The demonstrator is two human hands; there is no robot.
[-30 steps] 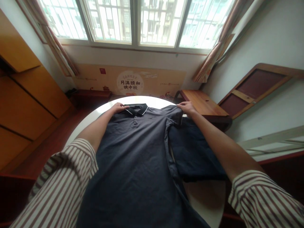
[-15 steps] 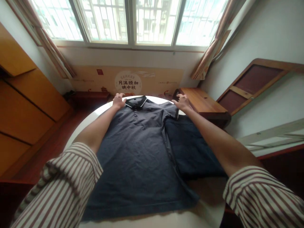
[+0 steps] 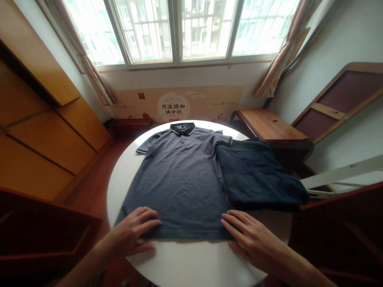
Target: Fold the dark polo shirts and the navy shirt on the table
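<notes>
A dark grey-blue polo shirt [image 3: 179, 179] lies spread front side up on the white round table [image 3: 191, 261], its collar toward the window and its hem toward me. My left hand [image 3: 136, 231] is at the left end of the hem, fingers stretched over the cloth and thumb apart below the edge. At the right end, my right hand [image 3: 253, 235] rests with its fingers extended on the hem corner. Neither hand grips the cloth. Beside the shirt on the right lies a folded dark navy garment [image 3: 257, 175], partly under the right sleeve.
A wooden cabinet [image 3: 56, 139] stands to the left. Beyond the table are a low wooden stand [image 3: 272, 123], a printed banner [image 3: 209, 99] and a barred window [image 3: 206, 32]. A dark red wooden piece of furniture [image 3: 344, 235] is at the right.
Both hands have come back from the collar and right sleeve to the hem nearest me. The shirt's left sleeve now shows, and the hem lies straighter. The view has shifted slightly.
</notes>
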